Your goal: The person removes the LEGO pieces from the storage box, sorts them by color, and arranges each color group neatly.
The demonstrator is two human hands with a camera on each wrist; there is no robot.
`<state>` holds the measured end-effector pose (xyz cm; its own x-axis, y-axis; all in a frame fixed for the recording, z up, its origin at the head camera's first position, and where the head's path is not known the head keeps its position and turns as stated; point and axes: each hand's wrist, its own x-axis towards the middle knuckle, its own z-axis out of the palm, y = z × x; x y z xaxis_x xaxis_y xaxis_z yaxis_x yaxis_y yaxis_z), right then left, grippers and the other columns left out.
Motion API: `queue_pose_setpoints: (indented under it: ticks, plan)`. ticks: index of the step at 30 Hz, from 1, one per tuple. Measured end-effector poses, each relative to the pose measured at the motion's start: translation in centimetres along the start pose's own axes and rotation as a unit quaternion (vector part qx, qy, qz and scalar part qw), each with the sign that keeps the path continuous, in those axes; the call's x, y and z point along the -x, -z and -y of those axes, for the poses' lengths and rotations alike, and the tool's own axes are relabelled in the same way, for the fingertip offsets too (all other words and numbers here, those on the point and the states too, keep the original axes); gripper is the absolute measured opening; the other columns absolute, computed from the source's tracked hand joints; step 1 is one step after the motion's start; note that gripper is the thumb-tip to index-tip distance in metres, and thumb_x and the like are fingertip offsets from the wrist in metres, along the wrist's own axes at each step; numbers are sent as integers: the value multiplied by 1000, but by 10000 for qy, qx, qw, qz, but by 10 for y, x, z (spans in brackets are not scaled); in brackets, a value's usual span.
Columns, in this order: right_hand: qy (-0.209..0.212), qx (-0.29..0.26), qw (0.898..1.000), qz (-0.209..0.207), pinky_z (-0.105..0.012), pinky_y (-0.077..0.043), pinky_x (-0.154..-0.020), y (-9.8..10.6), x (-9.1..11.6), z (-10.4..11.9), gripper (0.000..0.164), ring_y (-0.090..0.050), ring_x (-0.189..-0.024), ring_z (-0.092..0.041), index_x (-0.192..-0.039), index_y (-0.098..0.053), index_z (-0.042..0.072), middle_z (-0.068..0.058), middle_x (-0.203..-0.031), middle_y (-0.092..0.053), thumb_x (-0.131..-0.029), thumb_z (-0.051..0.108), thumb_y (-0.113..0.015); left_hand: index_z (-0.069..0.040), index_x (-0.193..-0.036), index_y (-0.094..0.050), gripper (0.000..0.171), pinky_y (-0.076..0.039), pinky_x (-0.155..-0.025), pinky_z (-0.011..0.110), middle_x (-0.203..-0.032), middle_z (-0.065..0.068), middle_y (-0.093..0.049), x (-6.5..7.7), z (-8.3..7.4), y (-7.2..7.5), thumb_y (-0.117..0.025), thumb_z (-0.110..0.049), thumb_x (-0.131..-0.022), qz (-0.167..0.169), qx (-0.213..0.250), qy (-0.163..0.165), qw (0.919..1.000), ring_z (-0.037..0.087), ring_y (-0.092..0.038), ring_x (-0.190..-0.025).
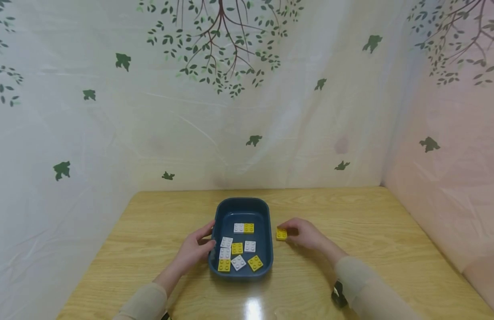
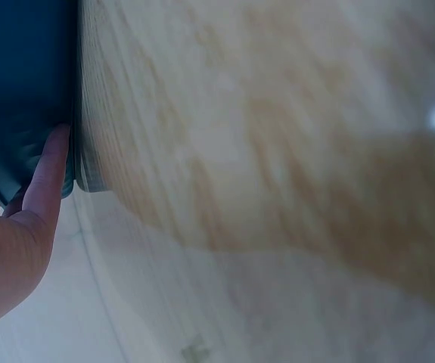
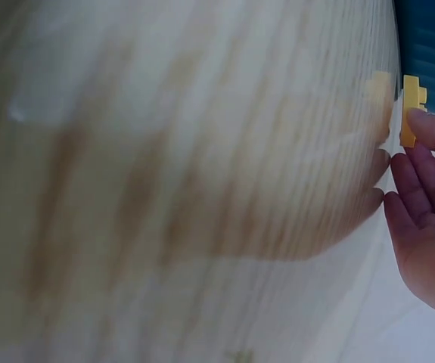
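A dark blue tray (image 1: 242, 276) stands on the wooden table, holding several square white and yellow toy building bricks. My left hand (image 1: 194, 250) holds the tray's left side, thumb at the rim; the left wrist view shows that hand (image 2: 32, 234) against the tray wall (image 2: 24, 91). Just right of the tray, my right hand (image 1: 304, 233) pinches a yellow building brick (image 1: 281, 234) between thumb and fingers. In the right wrist view this brick (image 3: 410, 113) is on edge, slightly above the tabletop, with its studs facing right.
Inside the tray, a white brick (image 1: 238, 228) and a yellow brick (image 1: 249, 228) lie side by side toward the back. Other loose bricks, such as a tilted yellow one (image 1: 255, 263), lie nearer the front. A leaf-printed curtain (image 1: 230, 133) rises behind the table (image 1: 351, 213).
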<state>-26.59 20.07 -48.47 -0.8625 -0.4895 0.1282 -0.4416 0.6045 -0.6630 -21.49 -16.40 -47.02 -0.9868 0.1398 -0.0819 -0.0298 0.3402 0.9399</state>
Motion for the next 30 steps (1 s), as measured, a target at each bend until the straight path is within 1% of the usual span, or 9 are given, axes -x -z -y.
queue_pose_setpoints:
  ticks: [5,12,19,30]
  plan:
    - [-56,51,9999,77,-54,-45,-100,-1,-2,0,32,-60,-111,-31,-115,-71,5,-8,-115,-69,-84,-2,-73,-20,-151,-44,61,-57,-86,41,-146,17,-48,1,0,-1,-63,-10,-94,-18,-42,-10,10000,34,-58,-118]
    - [-256,-10,9996,74,-53,-44,-102,-3,-3,2,32,-60,-113,-30,-115,-72,7,-6,-116,-69,-84,-2,-72,-19,-151,-43,61,-57,-86,42,-146,18,-48,2,2,-2,-63,-10,-95,8,-10,-23,10000,36,-57,-119]
    - [-189,56,9998,29,-55,-43,-101,-4,-4,4,32,-59,-113,-33,-115,-71,5,-9,-117,-69,-84,-5,-71,-19,-151,-43,61,-57,-85,41,-147,18,-47,4,3,-3,-63,-9,-95,-2,38,-1,10000,36,-57,-119]
    - [-315,42,9995,22,-54,-43,-102,-2,-6,6,34,-59,-115,-34,-116,-70,4,-11,-118,-68,-83,-7,-69,-20,-151,-44,61,-57,-86,41,-147,18,-47,7,1,-4,-63,-10,-94,-39,26,12,10000,35,-57,-119]
